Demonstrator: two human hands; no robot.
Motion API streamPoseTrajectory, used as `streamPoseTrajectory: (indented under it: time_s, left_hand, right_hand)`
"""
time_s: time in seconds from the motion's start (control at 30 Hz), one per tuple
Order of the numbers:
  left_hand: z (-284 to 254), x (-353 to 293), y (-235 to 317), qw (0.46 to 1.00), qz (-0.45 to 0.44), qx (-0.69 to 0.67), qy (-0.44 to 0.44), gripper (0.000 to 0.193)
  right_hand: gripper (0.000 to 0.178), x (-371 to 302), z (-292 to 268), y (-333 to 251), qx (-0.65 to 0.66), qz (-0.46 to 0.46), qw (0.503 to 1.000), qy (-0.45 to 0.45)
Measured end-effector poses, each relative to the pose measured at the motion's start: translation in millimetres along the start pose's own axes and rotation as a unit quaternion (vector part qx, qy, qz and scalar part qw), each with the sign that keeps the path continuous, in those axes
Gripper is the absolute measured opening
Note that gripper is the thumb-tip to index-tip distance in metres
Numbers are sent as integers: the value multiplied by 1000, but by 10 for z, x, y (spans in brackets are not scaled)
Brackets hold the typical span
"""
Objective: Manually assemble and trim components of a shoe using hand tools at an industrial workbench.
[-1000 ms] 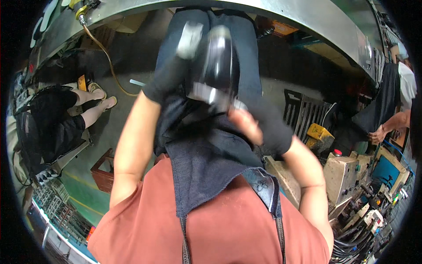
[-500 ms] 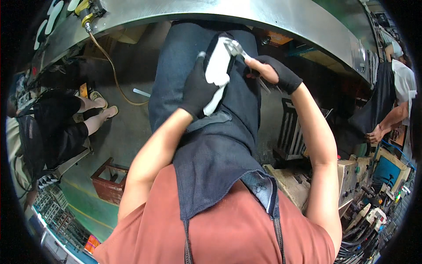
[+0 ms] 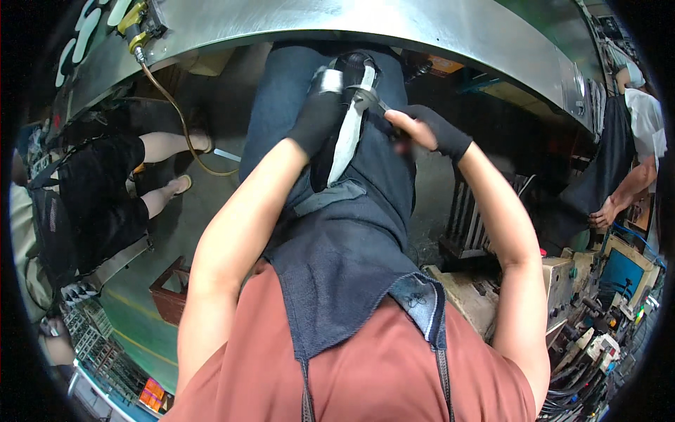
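A dark shoe (image 3: 346, 141) with a pale, long underside lies over my lap, tilted so that the underside shows as a narrow strip. My left hand (image 3: 318, 116), in a black glove with silvery tape around a finger, is closed around the shoe's left side; its fingertips are partly hidden. My right hand (image 3: 430, 131), in a fingerless black glove, grips metal pincers (image 3: 367, 98). Their head rests against the shoe's edge near its far end. Whether the jaws pinch any material is too blurred to tell.
Across the front runs a metal bench (image 3: 295, 17), bearing a yellow air tool (image 3: 133, 29) with a hose, and pale insole-shaped pieces (image 3: 86, 34). A seated person (image 3: 91, 204) is at left, another person (image 3: 626, 162) at right. Machinery (image 3: 590, 337) stands lower right, a reddish-brown stool (image 3: 169, 290) lower left.
The shoe has rolled, so less of its pale underside shows. My left hand has shifted slightly up around it, while the pincers stay by its far end. The left person's legs have moved.
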State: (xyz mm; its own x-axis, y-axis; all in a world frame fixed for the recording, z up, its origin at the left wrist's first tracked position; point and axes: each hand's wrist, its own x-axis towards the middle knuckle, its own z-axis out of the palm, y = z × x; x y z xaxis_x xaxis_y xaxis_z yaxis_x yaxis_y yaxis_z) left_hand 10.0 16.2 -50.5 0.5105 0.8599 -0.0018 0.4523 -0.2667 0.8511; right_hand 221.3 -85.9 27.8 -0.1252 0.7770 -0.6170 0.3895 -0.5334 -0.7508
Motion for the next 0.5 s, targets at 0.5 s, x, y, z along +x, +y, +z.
streamPoseTrajectory:
  time_s: [0.5]
  left_hand:
    - [-152, -731, 307, 997, 68, 30, -26, 89]
  right_hand:
    - [48, -202, 350, -175, -58, -222, 962, 146]
